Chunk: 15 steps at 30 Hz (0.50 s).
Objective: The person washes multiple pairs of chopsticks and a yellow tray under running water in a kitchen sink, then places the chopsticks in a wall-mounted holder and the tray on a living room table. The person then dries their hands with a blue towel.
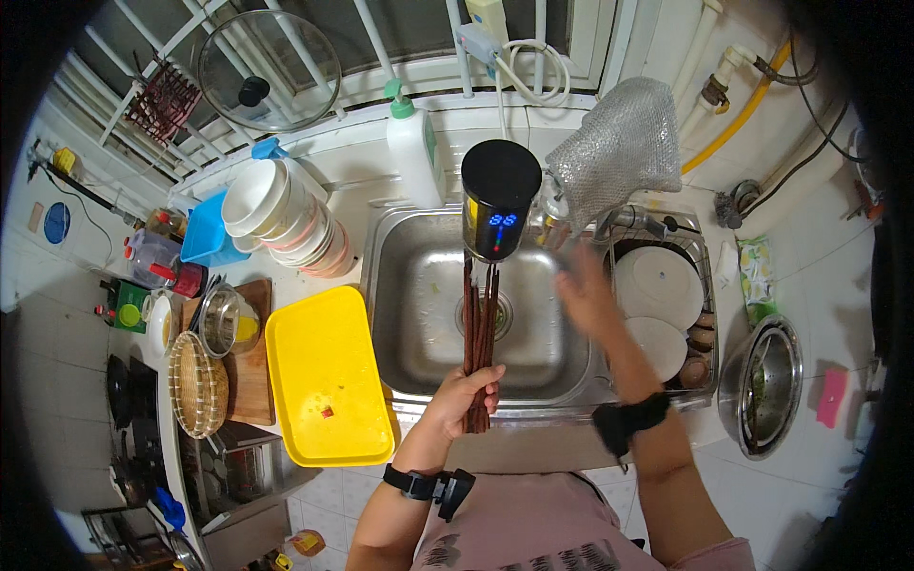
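My left hand (464, 400) grips a bundle of long brown chopsticks (477, 321) near its lower end. The chopsticks stand over the stainless steel sink (421, 357), their upper ends just under a black electric tap heater (501, 203) with a lit blue display. A pale streak among the upper ends looks like running water. To the right, my right hand (587, 289) is blurred over the sink's right rim, thumb apart from the fingers, with nothing visible in it. Behind the chopsticks, the drain is partly hidden.
Left of the sink lie a yellow tray (321, 385) and stacked bowls (285, 214). A wire rack (703, 285) with plates (657, 289) stands to the right, beside a steel basin (760, 385). Behind are a white pump bottle (416, 153) and bubble wrap (618, 150) over the tap area.
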Available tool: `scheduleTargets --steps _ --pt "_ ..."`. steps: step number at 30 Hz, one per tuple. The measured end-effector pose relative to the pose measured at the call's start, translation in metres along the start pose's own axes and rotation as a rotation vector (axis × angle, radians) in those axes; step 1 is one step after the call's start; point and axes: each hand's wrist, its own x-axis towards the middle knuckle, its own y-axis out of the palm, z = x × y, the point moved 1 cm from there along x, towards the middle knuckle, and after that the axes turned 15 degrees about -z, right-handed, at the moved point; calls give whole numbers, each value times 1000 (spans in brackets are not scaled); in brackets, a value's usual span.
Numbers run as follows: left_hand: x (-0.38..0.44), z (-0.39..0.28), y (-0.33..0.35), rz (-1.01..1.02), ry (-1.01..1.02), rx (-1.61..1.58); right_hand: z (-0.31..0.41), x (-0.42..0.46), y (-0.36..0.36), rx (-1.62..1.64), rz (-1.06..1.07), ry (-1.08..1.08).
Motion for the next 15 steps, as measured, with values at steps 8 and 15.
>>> scheduleTargets --steps 8,15 --pt "-21 16 -7 -15 -64 -4 51 -29 128 895 215 961" --pt "-32 14 -24 132 -181 -177 25 -4 137 737 586 556"
